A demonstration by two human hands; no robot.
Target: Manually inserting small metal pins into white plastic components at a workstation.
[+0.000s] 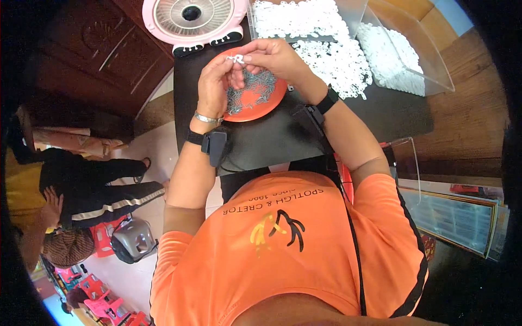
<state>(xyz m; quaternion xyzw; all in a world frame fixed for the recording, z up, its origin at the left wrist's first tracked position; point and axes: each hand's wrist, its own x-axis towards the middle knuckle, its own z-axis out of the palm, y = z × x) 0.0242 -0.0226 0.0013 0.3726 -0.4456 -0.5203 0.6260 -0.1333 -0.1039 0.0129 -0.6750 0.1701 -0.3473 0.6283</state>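
Above an orange plate (251, 113), my left hand (213, 81) and my right hand (276, 56) meet fingertip to fingertip. Both pinch a small white plastic clip (237, 58), whose exact shape is partly covered by the fingers. Many thin grey metal nails or screws (262, 87) lie scattered on the plate under my hands; they are too small to tell which. To the right of my right hand, a heap of similar white plastic clips (337, 65) is spread on the black table (261, 142).
Clear bins (435, 70) holding white pieces stand at the back right. A pink fan (191, 27) sits at the back left. Left of the table, another person (103, 185) is seated near a grey helmet-like object (134, 239) and pink and red chairs (100, 296).
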